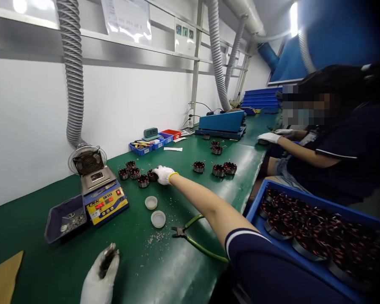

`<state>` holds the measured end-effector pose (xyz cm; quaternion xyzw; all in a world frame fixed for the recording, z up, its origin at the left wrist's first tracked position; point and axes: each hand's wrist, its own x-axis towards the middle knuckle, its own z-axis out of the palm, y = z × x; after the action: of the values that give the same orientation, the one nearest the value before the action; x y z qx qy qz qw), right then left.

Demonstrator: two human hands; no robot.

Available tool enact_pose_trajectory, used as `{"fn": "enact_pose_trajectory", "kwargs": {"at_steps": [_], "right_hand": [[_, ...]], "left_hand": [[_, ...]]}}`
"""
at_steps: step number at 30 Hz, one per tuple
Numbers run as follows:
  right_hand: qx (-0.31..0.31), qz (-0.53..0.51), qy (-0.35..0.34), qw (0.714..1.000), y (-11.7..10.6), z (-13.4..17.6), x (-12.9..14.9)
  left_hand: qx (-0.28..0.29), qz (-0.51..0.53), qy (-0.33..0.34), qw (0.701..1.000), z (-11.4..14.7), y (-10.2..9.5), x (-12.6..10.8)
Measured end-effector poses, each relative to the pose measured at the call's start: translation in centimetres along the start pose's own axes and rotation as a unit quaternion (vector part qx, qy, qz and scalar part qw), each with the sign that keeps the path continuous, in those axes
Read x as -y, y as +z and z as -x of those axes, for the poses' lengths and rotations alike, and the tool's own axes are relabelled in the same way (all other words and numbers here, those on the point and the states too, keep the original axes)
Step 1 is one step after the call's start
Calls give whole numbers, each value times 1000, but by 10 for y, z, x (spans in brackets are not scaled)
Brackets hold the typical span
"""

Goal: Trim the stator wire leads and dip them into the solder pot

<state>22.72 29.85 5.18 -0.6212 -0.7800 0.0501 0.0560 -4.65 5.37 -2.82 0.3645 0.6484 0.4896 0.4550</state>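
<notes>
My right hand [164, 174], in a white glove with a yellow cuff, reaches across the bench with its fingers closed on a motor stator [152, 175]. Other copper-wound stators [143, 181] stand close to its left. My left hand [100, 276], gloved and dark-stained at the fingers, hovers near the front of the bench. Its fingers curl loosely, thumb apart from them, and I see nothing held. Between the hands lie two small round white dishes [158, 219] and green-handled cutting pliers [180, 232], with small clippings scattered around.
A yellow-blue soldering pot [107, 202] stands left under an exhaust hose [72, 71], beside a dark bin [50, 226]. More stators [219, 170] sit to the right. A blue crate [256, 211] full of stators is near my right arm. A co-worker [335, 147] sits beyond.
</notes>
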Motion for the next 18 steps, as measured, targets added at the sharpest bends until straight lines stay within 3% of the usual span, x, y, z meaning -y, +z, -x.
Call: {"fn": "enact_pose_trajectory", "kwargs": {"at_steps": [6,9,11,12,14,16,18], "right_hand": [[-6,-65,14,998,-3,13,10],[-37,-104,-34,993,-15,51,4],[-54,-138,-96,984,-21,91,6],[-64,-163,-142,974,-22,114,11],[-24,-200,-232,952,-21,162,26],[19,-270,-365,891,-16,205,46],[61,-289,-421,858,-8,238,62]], "left_hand": [[-13,8,-6,1000,6,-3,-8],[-46,18,6,999,15,-3,-12],[-39,25,37,998,26,-1,-12],[-5,30,43,999,34,2,-11],[130,73,19,989,53,7,-11],[281,138,-13,950,73,13,-13],[352,134,-22,926,88,17,-18]]}}
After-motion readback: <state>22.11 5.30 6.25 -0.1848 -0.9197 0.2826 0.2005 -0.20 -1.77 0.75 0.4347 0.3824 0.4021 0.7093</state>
